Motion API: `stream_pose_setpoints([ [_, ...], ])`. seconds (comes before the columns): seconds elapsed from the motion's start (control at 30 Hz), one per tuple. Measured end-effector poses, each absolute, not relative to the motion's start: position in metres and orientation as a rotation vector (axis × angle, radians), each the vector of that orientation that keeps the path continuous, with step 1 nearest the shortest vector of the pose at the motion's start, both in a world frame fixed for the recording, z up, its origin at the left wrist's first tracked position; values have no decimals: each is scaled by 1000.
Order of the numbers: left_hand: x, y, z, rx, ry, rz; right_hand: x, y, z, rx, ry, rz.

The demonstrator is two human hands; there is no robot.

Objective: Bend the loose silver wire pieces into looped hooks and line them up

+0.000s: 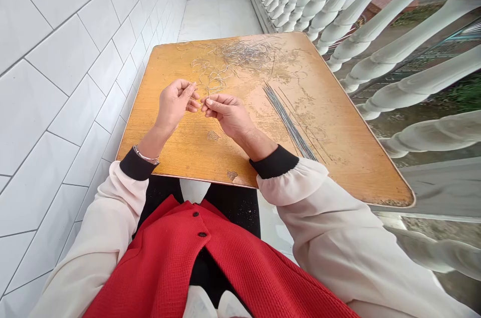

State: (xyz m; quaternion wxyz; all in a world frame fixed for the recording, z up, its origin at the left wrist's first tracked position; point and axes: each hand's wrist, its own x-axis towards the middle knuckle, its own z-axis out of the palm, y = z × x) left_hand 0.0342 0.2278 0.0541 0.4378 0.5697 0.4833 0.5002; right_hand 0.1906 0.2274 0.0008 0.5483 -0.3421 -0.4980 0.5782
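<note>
Close together above the wooden table [173, 152], both my hands have their fingers pinched. My left hand [175, 105] grips one part of a thin wire [208, 89], and my right hand [231, 113] pinches it between thumb and forefinger. The wire is so fine that its full shape and ends cannot be made out. Just beyond the fingers lie several loose bent wires [216, 81]. Right of my right hand, a bundle of straight grey wires [287, 120] rests at a slant on the table.
A tangled heap of wire [248, 52] spreads over the far part of the table. A few single wires [300, 117] lie beside the bundle. A white tiled wall [75, 57] runs along the left, and a white balustrade [361, 47] along the right.
</note>
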Motion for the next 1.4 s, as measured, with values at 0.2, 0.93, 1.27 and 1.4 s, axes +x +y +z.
stream_pose_setpoints([
  [0.2,32,224,55,1434,1169,1175,190,227,-1,-765,-1103,1397],
  [0.93,31,220,49,2331,1602,875,182,224,-5,-795,-1056,1198],
  [1.27,31,219,51,2355,1692,786,183,226,-7,-818,-1094,1224],
  [1.4,23,222,50,2152,1517,932,185,229,-8,-812,-1088,1238],
])
